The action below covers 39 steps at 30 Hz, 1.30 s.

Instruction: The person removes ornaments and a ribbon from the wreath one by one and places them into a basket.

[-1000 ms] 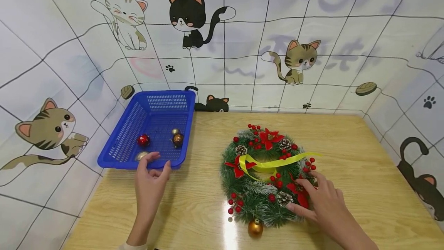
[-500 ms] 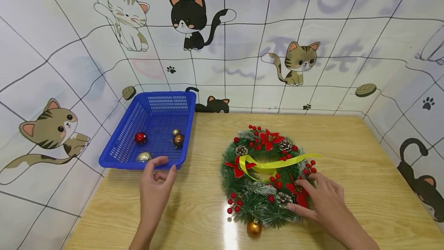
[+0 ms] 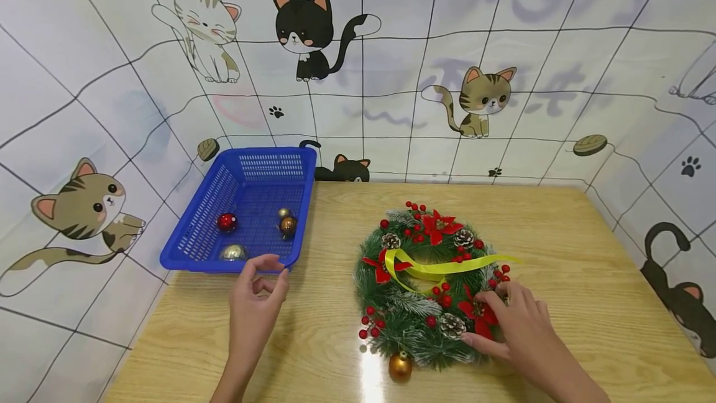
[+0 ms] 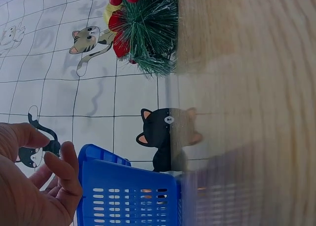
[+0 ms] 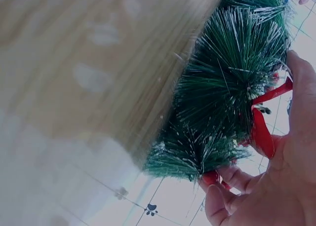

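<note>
A green wreath point(image 3: 411, 331) with red berries, red flowers, pine cones and a yellow ribbon point(image 3: 464, 262) lies on the table. My right hand point(image 3: 520, 322) grips its right side, the thumb near a pine cone point(image 3: 452, 326); in the right wrist view, fingers curl at the edge of the greenery point(image 5: 217, 88). A gold ball ornament point(image 3: 400, 367) sits at the wreath's front edge. Just in front of the blue basket point(image 3: 232, 269), my left hand point(image 3: 258, 300) hovers with loosely bent fingers. Nothing shows between its thumb and fingers in the left wrist view.
In the basket lie a red ball ornament point(image 3: 227, 222), a silvery ball point(image 3: 233, 252), a brown ball point(image 3: 288, 226) and a small gold ball point(image 3: 284, 213). Cat-print sheeting point(image 3: 386, 98) walls the wooden table point(image 3: 324, 328) at the back and sides.
The wreath has turned slightly clockwise under my right hand, its gold ball shifting left. My left hand has moved a little right, uncovering the silvery ball in the basket.
</note>
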### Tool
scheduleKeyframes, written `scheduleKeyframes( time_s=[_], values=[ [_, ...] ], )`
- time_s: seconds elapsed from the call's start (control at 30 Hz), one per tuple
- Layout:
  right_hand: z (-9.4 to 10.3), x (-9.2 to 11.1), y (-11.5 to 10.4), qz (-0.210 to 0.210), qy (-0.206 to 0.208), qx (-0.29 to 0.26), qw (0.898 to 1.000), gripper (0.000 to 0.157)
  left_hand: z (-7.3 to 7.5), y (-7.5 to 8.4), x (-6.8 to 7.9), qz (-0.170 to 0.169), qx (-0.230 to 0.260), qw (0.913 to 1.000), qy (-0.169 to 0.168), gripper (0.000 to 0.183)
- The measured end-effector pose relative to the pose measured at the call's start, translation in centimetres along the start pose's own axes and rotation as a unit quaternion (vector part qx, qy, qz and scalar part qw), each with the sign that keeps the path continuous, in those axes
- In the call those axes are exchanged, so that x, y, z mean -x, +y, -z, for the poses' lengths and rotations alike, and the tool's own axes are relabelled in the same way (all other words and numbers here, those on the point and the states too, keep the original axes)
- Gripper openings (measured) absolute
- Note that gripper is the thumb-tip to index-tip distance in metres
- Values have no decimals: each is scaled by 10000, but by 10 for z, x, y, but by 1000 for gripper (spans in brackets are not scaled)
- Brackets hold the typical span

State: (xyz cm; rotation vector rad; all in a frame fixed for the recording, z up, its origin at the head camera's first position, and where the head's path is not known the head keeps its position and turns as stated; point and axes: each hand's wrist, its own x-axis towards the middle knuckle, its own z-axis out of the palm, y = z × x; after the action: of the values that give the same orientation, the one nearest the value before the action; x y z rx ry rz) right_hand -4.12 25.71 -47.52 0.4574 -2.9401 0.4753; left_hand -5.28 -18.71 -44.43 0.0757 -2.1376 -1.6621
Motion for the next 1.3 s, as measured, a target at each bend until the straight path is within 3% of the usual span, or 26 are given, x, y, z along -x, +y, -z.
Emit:
scheduleKeyframes(
  time_s=[0.23,0.43,0.63,0.8,1.07,1.3],
  values=[
    [-1,2,-9,-85,118,133,9998,71,-2,0,2,33,109,9997,-227,27],
    [-3,2,-14,-115,260,353,9990,105,-2,-3,4,109,107,9992,-367,26],
    [4,-2,-18,-437,-190,330,9983,123,-2,-3,3,117,78,9990,-428,25],
    [10,-4,-17,-467,-275,218,9983,123,-2,-4,3,152,120,9987,-481,24],
    [7,-3,-16,-557,345,-114,9978,111,-1,-5,4,165,73,9985,-513,18],
    [4,-5,-13,-535,124,-332,9979,110,1,-6,5,130,-12,9982,-587,19]
  ],
)
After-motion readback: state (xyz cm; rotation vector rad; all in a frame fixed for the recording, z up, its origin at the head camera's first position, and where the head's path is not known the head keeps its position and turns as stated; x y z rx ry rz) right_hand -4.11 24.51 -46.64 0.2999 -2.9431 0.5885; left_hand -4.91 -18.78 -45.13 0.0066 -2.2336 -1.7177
